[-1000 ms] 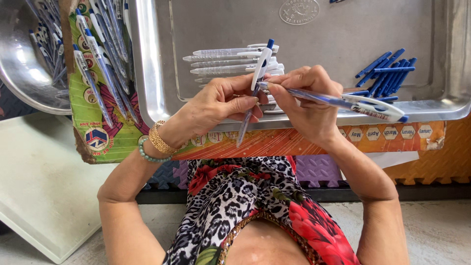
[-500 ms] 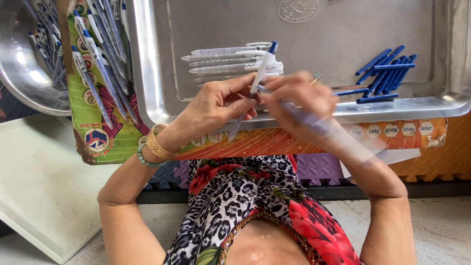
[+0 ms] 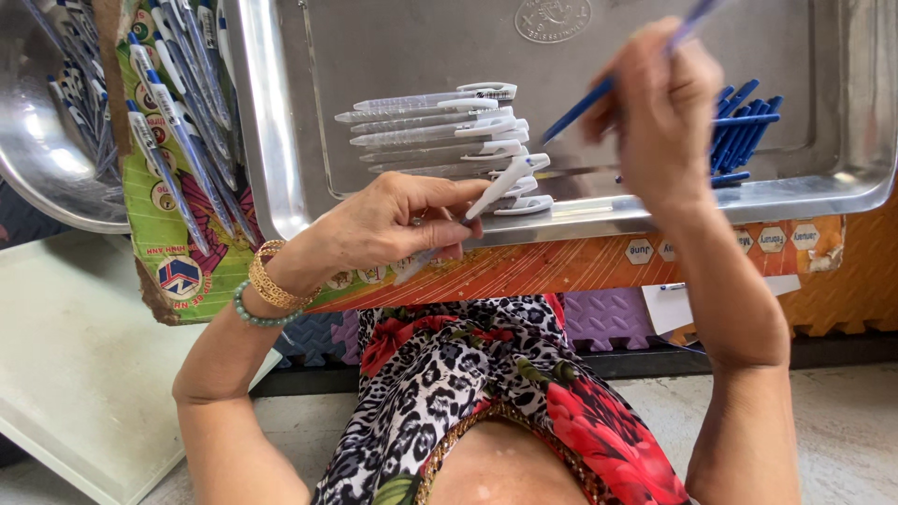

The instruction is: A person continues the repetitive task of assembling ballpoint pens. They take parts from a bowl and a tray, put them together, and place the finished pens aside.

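My left hand [image 3: 393, 224] grips a clear pen barrel with a white clip [image 3: 500, 182] at the front rim of a steel tray [image 3: 281, 150]. Just behind it in the tray lies a row of several matching white-clipped barrels [image 3: 421, 122]. My right hand [image 3: 655, 112] is raised over the tray's right half and pinches a thin blue pen part [image 3: 580, 117] that slants up and to the right through the fingers. A pile of several blue pen parts [image 3: 748, 131] lies in the tray just right of that hand.
A colourful cardboard box [image 3: 168, 243] packed with blue-and-white pens stands left of the tray. Further left is a steel bowl [image 3: 37, 159] with more pens. A white board [image 3: 75, 355] lies on the floor at lower left, and foam mats sit under the tray.
My right hand has left my left hand and risen up and right over the tray, carrying the blue part. My left hand still holds the barrel, now shifted slightly lower.
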